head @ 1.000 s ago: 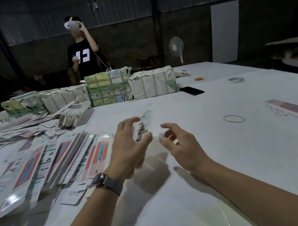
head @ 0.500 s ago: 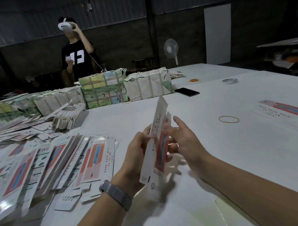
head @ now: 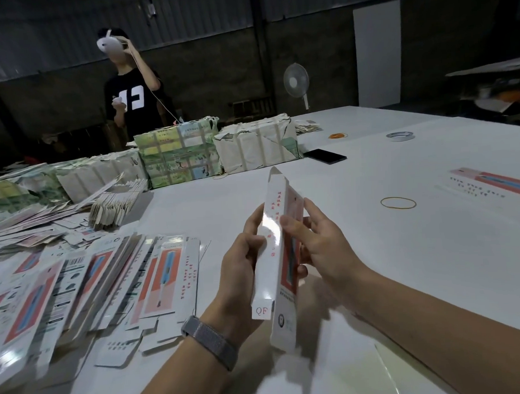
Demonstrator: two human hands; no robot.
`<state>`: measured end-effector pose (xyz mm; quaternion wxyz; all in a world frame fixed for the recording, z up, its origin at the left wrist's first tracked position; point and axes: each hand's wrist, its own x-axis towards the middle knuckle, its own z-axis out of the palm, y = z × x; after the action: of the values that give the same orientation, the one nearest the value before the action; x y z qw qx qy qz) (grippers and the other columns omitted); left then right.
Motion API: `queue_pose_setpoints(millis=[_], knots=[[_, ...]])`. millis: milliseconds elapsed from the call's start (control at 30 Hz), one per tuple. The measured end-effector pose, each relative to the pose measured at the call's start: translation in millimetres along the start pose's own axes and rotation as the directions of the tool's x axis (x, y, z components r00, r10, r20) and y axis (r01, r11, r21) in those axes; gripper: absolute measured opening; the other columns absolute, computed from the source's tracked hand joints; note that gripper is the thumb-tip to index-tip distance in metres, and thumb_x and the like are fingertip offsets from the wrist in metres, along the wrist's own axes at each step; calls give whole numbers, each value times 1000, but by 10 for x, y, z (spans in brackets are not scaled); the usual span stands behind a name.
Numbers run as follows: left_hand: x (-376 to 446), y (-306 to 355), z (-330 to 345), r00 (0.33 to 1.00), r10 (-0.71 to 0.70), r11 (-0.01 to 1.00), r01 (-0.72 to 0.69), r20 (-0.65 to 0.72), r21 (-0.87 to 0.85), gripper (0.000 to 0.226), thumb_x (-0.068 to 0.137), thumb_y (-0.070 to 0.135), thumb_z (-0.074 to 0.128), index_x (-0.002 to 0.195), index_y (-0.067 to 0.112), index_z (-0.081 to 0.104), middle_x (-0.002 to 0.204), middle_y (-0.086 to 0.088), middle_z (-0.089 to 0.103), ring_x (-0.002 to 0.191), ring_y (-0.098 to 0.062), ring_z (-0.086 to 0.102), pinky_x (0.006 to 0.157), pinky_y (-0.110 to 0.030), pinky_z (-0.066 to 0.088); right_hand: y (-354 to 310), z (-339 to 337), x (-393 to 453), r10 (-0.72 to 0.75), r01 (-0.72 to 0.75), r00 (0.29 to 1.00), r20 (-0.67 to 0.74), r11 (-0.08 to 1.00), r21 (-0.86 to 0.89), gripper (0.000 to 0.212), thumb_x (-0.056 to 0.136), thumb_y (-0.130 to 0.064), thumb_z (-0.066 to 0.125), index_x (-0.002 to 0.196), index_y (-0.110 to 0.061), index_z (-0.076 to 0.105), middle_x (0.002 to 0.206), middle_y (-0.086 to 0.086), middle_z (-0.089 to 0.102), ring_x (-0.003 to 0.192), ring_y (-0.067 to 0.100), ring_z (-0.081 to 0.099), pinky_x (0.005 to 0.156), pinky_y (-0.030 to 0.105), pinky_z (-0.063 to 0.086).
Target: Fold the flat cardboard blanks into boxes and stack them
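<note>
cardboard: long white blank with red print, held upright above the white table, partly opened into a sleeve, end flaps not tucked
left hand: wrapped round the left side panel, fingers behind, thumb edge forward, grasping the blank
right hand: pinching the right edge, fingertips pressed on the front panel
supply: loose pile of flat blanks fanned out just left of the hands
step: likely squaring the sleeve before closing the ends
risk, crease: squeezing off the scored lines could buckle a panel; thin glossy card, marks easily
risk, slip: shiny surface, light pinch, may slide down through the fingers
risk, flap: bottom tab marked "qf" hanging free, could snag or bend backwards
risk, pile: left forearm close to the fanned blanks, a sweep could scatter them
</note>
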<state>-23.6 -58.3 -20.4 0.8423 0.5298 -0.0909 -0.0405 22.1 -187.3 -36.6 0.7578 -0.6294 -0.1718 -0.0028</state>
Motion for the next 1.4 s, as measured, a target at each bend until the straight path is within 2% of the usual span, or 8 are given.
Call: queue_pose_setpoints(millis=[167,300,533,633,733,933,1167,1400], knots=[[-5,46,-20,998,-58,954,64,31,-293,48,84,21,45,124,27,71,105,-15,70,72,-28,69,56,-36,60,18,-18,22,71,-81,994,83,989,126,41,102,-47,45,143,-47,43,102,9,68,99,27,72,73,39,61],[-20,46,-10,989,-136,906,144,50,-398,54,88,25,49,141,26,58,103,-14,64,64,-26,65,51,-35,59,12,-56,30,102,-148,985,137,913,381,54,90,-38,61,141,-48,48,94,1,74,105,29,71,87,59,57],[-18,84,17,992,-120,887,125,39,-445,50,83,21,54,131,26,66,111,-18,70,69,-31,70,54,-39,61,11,-115,61,144,-181,983,114,861,476,58,79,-29,68,133,-45,57,92,5,73,96,24,74,71,46,63],[-14,108,-10,992,-126,939,126,19,-320,48,84,25,56,131,25,65,101,-18,73,72,-32,73,54,-39,61,-11,-154,92,152,-174,985,85,859,481,59,76,-27,68,133,-35,58,87,7,71,77,18,73,55,32,60],[4,46,-46,990,-102,994,106,-100,39,31,99,30,49,126,26,65,93,-12,74,71,-26,73,60,-36,62,-14,-183,136,151,-146,988,27,869,474,57,79,-24,67,135,-28,55,93,10,69,83,22,71,70,42,62],[105,-60,-107,969,192,747,-42,-156,663,27,105,46,42,103,23,57,80,4,71,64,-10,72,55,-16,53,-2,-167,132,147,-131,989,-21,934,332,39,95,-12,61,131,-24,53,97,15,73,81,24,72,72,42,62],[104,-88,-114,972,189,718,-43,-136,695,31,103,50,36,102,25,55,74,15,71,65,-8,73,54,-13,51,-62,-145,108,29,-22,998,-47,990,141,38,95,-8,63,127,-27,55,88,7,73,76,20,72,61,30,57],[117,-151,-96,942,292,690,-87,-167,719,35,102,51,35,100,23,56,78,3,71,69,-12,74,58,-19,57,-49,-30,7,-83,88,996,43,989,-116,48,95,-46,47,140,-50,30,106,-7,73,85,10,73,64,23,58]])
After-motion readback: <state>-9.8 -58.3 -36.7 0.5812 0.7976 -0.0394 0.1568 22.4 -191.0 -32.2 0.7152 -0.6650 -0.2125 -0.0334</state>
